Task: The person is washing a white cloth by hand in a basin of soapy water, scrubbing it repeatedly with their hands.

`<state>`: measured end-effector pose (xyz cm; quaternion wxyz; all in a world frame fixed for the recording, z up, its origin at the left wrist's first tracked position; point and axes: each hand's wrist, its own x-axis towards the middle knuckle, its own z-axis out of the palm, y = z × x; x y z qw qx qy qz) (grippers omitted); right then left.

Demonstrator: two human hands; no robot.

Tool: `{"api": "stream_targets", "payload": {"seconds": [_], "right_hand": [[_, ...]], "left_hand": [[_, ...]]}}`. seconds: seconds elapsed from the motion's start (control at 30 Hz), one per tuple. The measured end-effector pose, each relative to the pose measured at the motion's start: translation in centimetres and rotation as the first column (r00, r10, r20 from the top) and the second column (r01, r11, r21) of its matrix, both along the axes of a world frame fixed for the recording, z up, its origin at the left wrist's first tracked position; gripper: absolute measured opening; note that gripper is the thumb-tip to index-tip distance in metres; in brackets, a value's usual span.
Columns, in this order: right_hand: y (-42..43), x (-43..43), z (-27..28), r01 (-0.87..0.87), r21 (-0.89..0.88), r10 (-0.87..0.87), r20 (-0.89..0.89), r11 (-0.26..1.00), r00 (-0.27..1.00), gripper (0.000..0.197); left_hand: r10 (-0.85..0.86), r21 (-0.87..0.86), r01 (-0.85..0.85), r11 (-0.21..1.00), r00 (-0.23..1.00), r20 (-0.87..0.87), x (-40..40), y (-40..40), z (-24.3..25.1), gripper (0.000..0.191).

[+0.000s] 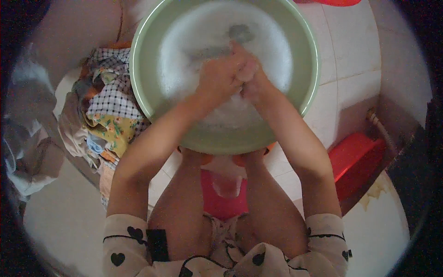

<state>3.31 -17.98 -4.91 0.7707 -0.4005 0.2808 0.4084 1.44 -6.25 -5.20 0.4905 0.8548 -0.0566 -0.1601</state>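
Observation:
A large pale green basin stands before me, holding cloudy, whitish water. My left hand and my right hand meet over its middle, pressed together with fingers curled. Blur hides whether anything is caught between them. Just beyond the fingers, a dark greyish patch shows in the water, and another dark smear lies to its left. I cannot tell whether these are cloth or shadow.
Left of the basin is a heap of clothes, with a black-and-white checked cloth and a yellow floral cloth. A pink stool shows between my legs. On the right, a red plastic container leans near a hose. White tiles cover the floor.

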Motion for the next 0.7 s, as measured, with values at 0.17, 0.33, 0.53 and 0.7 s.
{"api": "stream_targets", "payload": {"seconds": [0.17, 0.33, 0.53, 0.7], "right_hand": [[0.9, -0.1, 2.7, 0.099, -0.074, -0.1, -0.005, 0.992, 0.995, 0.03], [-3.7, -0.1, 9.6, 0.197, -0.048, -0.2, -0.072, 0.979, 0.977, 0.028], [-10.2, -0.5, 12.3, -0.164, -0.037, 0.162, 0.462, 0.986, 0.872, 0.017], [-9.5, -1.4, 10.3, -0.234, -0.738, 0.722, 0.452, 0.633, 0.524, 0.014]], "left_hand": [[0.214, -0.186, -0.255, 0.949, 0.953, -0.215, 2.0, 1.9, -1.6, 0.034], [-0.177, -0.018, 0.177, 0.984, 0.984, 0.01, 0.2, 4.6, -0.7, 0.033], [-0.108, 0.227, 0.026, 0.974, 0.928, 0.357, -0.7, 9.5, -1.5, 0.023], [-0.199, 0.116, 0.178, 0.977, 0.958, 0.208, -1.9, 9.8, 4.4, 0.021]]}}
